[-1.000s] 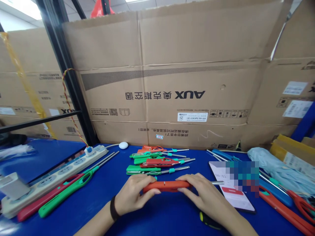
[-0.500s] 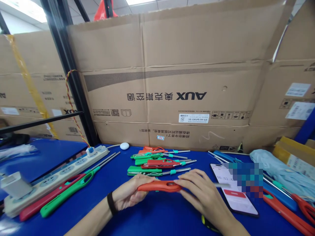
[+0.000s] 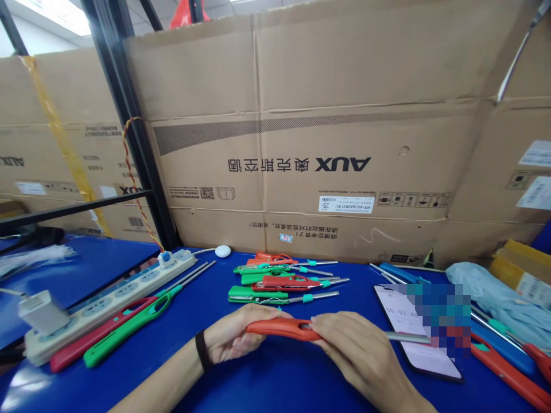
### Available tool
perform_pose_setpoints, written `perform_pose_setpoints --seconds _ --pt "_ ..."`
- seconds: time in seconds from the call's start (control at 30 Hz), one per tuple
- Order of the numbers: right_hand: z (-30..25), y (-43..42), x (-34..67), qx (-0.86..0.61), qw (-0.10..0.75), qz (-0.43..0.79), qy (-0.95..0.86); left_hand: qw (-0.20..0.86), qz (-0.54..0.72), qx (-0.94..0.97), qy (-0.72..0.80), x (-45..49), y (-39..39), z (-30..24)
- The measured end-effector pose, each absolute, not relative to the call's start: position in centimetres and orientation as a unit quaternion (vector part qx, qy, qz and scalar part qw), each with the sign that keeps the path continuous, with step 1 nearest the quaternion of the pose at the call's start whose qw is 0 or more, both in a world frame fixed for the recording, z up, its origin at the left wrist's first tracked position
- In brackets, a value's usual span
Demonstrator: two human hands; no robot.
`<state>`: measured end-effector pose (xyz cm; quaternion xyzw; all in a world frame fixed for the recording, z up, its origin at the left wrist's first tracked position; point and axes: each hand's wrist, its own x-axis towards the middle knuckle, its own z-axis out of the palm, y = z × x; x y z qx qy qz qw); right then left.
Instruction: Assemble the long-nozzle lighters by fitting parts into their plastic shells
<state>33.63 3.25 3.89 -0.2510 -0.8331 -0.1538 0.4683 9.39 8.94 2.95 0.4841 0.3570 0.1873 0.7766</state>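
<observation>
Both my hands hold a red long-nosed utility lighter (image 3: 275, 328) level above the blue workbench (image 3: 206, 384). My left hand (image 3: 235, 335), with a black band at the wrist, wraps the lighter's rear handle. My right hand (image 3: 357, 353) grips its front part, and the lighter's steel nozzle tube (image 3: 407, 338) sticks out to the right, above a smartphone (image 3: 402, 327). The phone's screen shows a timer, and part of the picture there is blurred out. A cluster of green and red lighters (image 3: 279, 281) lies just beyond my hands.
A white power strip (image 3: 107, 304) and more lighters (image 3: 124, 327) lie to the left. To the right are blue and red lighters (image 3: 512, 373) and a pale blue plastic bag (image 3: 499, 304). Flattened AUX cardboard boxes (image 3: 301, 143) stand along the back of the bench.
More of the steel tube now shows to the right of my right hand. The lighter has tilted slightly, and the view has drifted, moving the scene a little to the right.
</observation>
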Motion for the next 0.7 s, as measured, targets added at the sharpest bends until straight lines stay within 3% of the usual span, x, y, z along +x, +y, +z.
perform_pose_setpoints --seconds 0.1,0.27,0.37,0.47,0.7 --pt "3.8 3.4 34.1 -0.264 0.467 -0.151 -0.83 0.655 0.269 0.607 0.36 9.9 8.2 3.0" --pt "3.5 3.9 35.1 -0.3 0.457 -0.111 -0.83 0.255 0.322 0.87 0.274 10.2 7.0 2.8" --pt "3.5 3.9 35.1 -0.289 0.455 -0.107 -0.836 0.094 0.335 0.905 0.245 10.2 6.6 2.7" --pt "3.5 3.7 34.7 -0.278 0.448 -0.095 -0.844 0.028 0.353 0.907 0.229 10.3 6.5 2.7" --pt "3.1 3.6 34.2 -0.268 0.463 -0.089 -0.84 0.038 0.378 0.9 0.215 10.6 6.5 2.8"
